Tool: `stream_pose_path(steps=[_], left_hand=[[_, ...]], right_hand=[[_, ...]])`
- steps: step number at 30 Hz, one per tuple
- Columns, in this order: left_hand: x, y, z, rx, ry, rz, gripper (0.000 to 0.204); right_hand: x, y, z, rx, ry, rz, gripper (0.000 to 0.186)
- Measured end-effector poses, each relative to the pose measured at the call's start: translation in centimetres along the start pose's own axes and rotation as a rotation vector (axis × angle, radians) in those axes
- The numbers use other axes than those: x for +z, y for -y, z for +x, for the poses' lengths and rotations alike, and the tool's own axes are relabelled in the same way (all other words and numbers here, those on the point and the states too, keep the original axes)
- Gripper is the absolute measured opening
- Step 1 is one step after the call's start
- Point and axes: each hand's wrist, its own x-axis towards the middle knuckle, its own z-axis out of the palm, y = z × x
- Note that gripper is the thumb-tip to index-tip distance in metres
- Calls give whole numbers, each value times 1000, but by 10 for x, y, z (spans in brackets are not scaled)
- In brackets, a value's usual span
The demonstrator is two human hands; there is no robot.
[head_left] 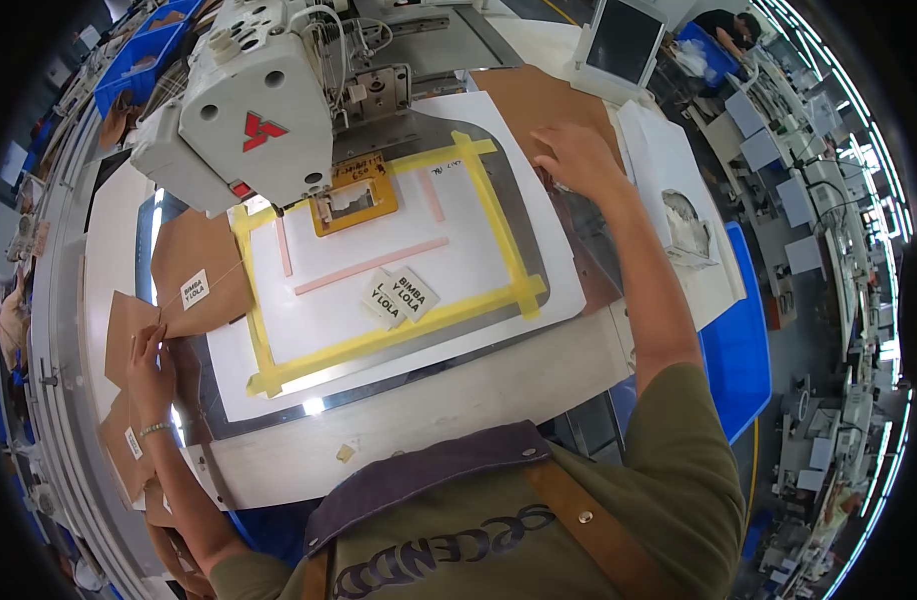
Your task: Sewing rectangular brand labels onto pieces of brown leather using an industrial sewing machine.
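The left hand [151,368] lies at the table's left edge on a stack of brown leather pieces [129,330]. Its fingers are loosely bent, the tips pressing the top piece; no firm grip shows. Just above it lies a larger brown piece [194,265] carrying a small white label [195,289], partly tucked under the white template [379,290].

The right hand [577,160] rests on the template's far right corner, fingers spread and flat, holding nothing — the fingertips touch the edge where the white sheet meets a brown board [539,100].

The template sits on the grey table [459,400] under the sewing machine [249,110]. A frame of yellow tape [379,335] marks a rectangle on it; inside lie two pink strips and two white labels [401,295], overlapping, near the lower middle. An orange clamp [354,205] sits beneath the needle.

To the right, a white box [669,190] holds crumpled white stuff, beside a blue tray [739,350]. Blue bins [139,50] at upper left hold things too small to tell.
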Motion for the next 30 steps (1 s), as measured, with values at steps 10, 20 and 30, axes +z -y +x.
stream_pose_path(steps=[10, 20, 30], left_hand=[[-33, -77, -12, 2, -65, 34, 47], [-51, -162, 8, 317, -220, -98, 43], [-20, -294, 32, 680, 91, -477, 57]], right_hand=[[15, 4, 0, -11, 236, -151, 31], [-26, -31, 19, 205, -654, 355, 20], [28, 126, -28, -654, -174, 81, 25]])
